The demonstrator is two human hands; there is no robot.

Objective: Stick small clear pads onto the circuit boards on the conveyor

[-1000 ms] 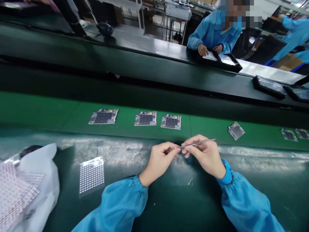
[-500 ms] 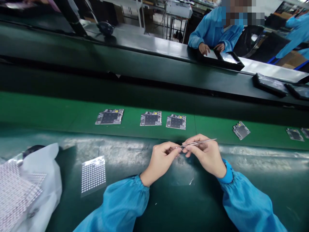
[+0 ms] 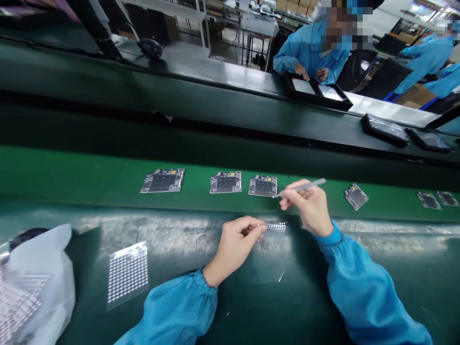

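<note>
My left hand (image 3: 239, 242) pinches the edge of a small sheet of white stickers (image 3: 276, 228), tilted above the bench's front strip. Tweezers (image 3: 305, 186) are gripped in my right hand (image 3: 309, 206), their tips at the lower right corner of a circuit board (image 3: 263, 187). Whether the tips touch the board or carry a sticker is too small to tell. Directly left of that board lies a second circuit board (image 3: 225, 183), with another circuit board (image 3: 163, 182) farther left. All lie flat on the green belt (image 3: 72, 172).
A larger sticker sheet (image 3: 128, 273) lies on the bench at left, beside a white bag (image 3: 46, 258) with more sheets. A tilted board (image 3: 355, 196) and others are at right. Across the bench, a person in blue (image 3: 309, 48) handles a black tray (image 3: 312, 93).
My right hand has moved up and away from my left, bringing the tweezers from the sticker sheet to the board. The sheet in my left hand now shows. The view has shifted slightly.
</note>
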